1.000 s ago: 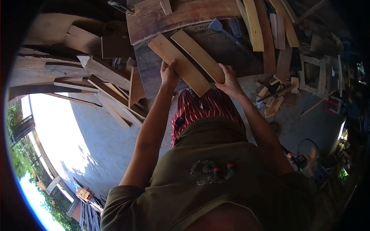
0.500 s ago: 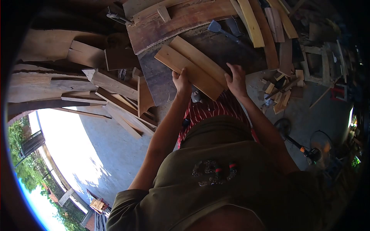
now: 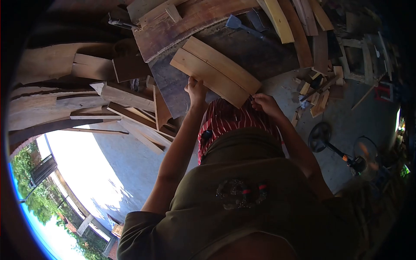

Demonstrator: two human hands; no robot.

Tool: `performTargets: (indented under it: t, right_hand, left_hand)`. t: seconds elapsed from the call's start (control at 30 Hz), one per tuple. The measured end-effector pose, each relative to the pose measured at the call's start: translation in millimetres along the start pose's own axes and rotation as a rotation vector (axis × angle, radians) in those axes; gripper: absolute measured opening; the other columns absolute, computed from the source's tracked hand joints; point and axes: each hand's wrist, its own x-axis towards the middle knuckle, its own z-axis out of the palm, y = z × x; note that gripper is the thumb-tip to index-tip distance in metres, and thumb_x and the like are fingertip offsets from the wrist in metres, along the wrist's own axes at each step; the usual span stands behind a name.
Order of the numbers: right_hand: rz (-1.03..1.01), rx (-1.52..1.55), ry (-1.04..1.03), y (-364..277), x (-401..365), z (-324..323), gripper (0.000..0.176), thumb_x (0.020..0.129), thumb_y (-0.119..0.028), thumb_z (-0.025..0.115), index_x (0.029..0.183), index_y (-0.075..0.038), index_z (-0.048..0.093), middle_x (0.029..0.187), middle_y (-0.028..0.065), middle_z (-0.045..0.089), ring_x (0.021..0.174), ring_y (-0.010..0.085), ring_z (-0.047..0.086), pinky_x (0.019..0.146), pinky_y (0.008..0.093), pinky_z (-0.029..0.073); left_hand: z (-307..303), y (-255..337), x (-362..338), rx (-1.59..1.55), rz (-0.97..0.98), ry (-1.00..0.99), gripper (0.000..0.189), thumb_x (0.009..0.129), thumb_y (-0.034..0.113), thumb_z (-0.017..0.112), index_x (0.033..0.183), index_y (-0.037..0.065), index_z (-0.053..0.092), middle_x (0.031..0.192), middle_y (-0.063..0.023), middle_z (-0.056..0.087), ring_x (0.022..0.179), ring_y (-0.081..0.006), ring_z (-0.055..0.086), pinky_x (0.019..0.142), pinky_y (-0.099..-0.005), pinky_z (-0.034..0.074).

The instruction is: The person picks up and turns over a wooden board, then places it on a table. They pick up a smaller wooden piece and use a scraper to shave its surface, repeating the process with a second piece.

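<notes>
Two light-brown boards lie side by side with a thin dark seam between them, slanting over the dark work surface (image 3: 160, 82). At the lower-left edge of the near board (image 3: 199, 73), my left hand (image 3: 196, 90) grips its side, fingers partly hidden. The far board (image 3: 225, 63) lies against it along its length. My right hand (image 3: 264, 104) is closed in a pinch at the right end of the boards, near the seam; what is between its fingers is too small to make out. Below the boards are red striped shorts (image 3: 229, 119).
A blue-grey scraper (image 3: 242, 27) lies beyond the boards. Long planks (image 3: 299, 34) stand at the upper right. Stacked lumber (image 3: 125, 95) fills the left side. Wood scraps (image 3: 320, 93) lie on the floor at right, with a fan (image 3: 366, 154) lower down.
The far board has moved level with the near one, and the step between them is gone. My right hand has gone from spread fingers to a pinch at the boards' end.
</notes>
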Motion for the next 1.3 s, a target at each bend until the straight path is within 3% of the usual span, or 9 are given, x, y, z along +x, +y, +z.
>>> performTargets:
  t: [0.07, 0.33, 0.4, 0.43, 0.5, 0.67, 0.93, 1.23, 1.3]
  right_hand:
    - [0.057, 0.046, -0.024, -13.7, -4.5, 16.2, 0.035, 0.097, -0.025, 0.055, 0.121, 0.001, 0.056, 0.104, 0.009, 0.065, 0.093, 0.0158, 0.065, 0.076, 0.0286, 0.053]
    - [0.104, 0.163, -0.026, -16.4, -5.4, 27.9, 0.041, 0.095, -0.027, 0.061, 0.123, 0.002, 0.056, 0.106, 0.0081, 0.065, 0.095, 0.0156, 0.064, 0.081, 0.0288, 0.053]
    - [0.057, 0.199, -0.005, -14.5, -6.8, 24.4, 0.036, 0.091, -0.026, 0.067, 0.111, 0.002, 0.062, 0.096, 0.0082, 0.067, 0.079, 0.0139, 0.065, 0.075, 0.0277, 0.055]
    - [0.06, 0.199, -0.001, -16.2, -8.6, 22.5, 0.036, 0.091, -0.026, 0.067, 0.111, 0.002, 0.062, 0.096, 0.0082, 0.067, 0.079, 0.0139, 0.065, 0.075, 0.0277, 0.055]
    - [0.108, 0.149, -0.034, -18.9, -12.3, 18.4, 0.039, 0.093, -0.024, 0.064, 0.121, 0.003, 0.057, 0.105, 0.0084, 0.064, 0.093, 0.0146, 0.064, 0.081, 0.0284, 0.054]
    - [0.089, 0.148, -0.03, -13.1, -8.6, 18.1, 0.039, 0.093, -0.024, 0.064, 0.12, 0.004, 0.057, 0.105, 0.0085, 0.064, 0.092, 0.0148, 0.063, 0.08, 0.0284, 0.054]
    - [0.069, 0.136, 0.035, -14.4, -11.0, 24.1, 0.039, 0.093, -0.023, 0.064, 0.12, 0.004, 0.058, 0.106, 0.0093, 0.064, 0.093, 0.016, 0.063, 0.08, 0.0286, 0.054]
    - [0.036, 0.119, 0.032, -12.4, -6.5, 23.2, 0.038, 0.093, -0.024, 0.064, 0.119, 0.004, 0.059, 0.108, 0.0096, 0.065, 0.095, 0.0161, 0.063, 0.081, 0.0286, 0.053]
    - [-0.028, 0.147, 0.079, -11.3, -7.9, 26.0, 0.032, 0.091, -0.024, 0.066, 0.107, 0.005, 0.064, 0.092, 0.0086, 0.068, 0.077, 0.0125, 0.066, 0.07, 0.0256, 0.054]
  left_hand:
    - [0.3, 21.9, -23.2, -0.003, -0.119, -0.03, 0.033, 0.091, 0.011, 0.046, 0.123, 0.005, 0.053, 0.116, -0.0071, 0.055, 0.11, -0.0202, 0.055, 0.088, -0.0414, 0.051]
    - [-12.1, 6.2, -18.2, -0.065, -0.042, -0.187, 0.037, 0.092, 0.013, 0.046, 0.129, 0.008, 0.049, 0.124, -0.0072, 0.052, 0.116, -0.02, 0.052, 0.095, -0.0458, 0.05]
    - [-10.3, 4.3, -23.9, -0.072, -0.036, -0.198, 0.037, 0.092, 0.013, 0.046, 0.129, 0.008, 0.049, 0.124, -0.0072, 0.052, 0.117, -0.0203, 0.052, 0.095, -0.0462, 0.05]
    - [-8.9, 3.5, -26.6, -0.082, -0.028, -0.208, 0.037, 0.092, 0.013, 0.047, 0.129, 0.008, 0.048, 0.124, -0.0072, 0.052, 0.117, -0.0207, 0.052, 0.096, -0.0465, 0.05]
    - [-7.9, 2.7, -30.3, -0.065, -0.03, -0.214, 0.036, 0.092, 0.013, 0.047, 0.128, 0.009, 0.048, 0.124, -0.0077, 0.052, 0.117, -0.0211, 0.052, 0.096, -0.0467, 0.05]
    - [-7.0, -1.8, -27.5, -0.045, -0.031, -0.204, 0.034, 0.093, 0.014, 0.048, 0.127, 0.008, 0.048, 0.126, -0.0097, 0.051, 0.118, -0.0216, 0.052, 0.096, -0.0461, 0.051]
    - [-2.9, -7.0, -28.7, -0.063, 0.033, -0.157, 0.027, 0.094, 0.011, 0.052, 0.12, 0.006, 0.051, 0.113, -0.0081, 0.048, 0.116, -0.0244, 0.053, 0.089, -0.0449, 0.056]
    - [-5.4, -6.6, -25.7, -0.03, 0.04, -0.168, 0.026, 0.094, 0.012, 0.054, 0.119, 0.006, 0.051, 0.114, -0.0084, 0.048, 0.112, -0.0241, 0.054, 0.087, -0.0429, 0.057]
    - [-5.4, -8.5, -24.6, -0.039, 0.045, -0.159, 0.027, 0.093, 0.012, 0.055, 0.12, 0.006, 0.051, 0.114, -0.0086, 0.048, 0.112, -0.0241, 0.054, 0.086, -0.0425, 0.057]
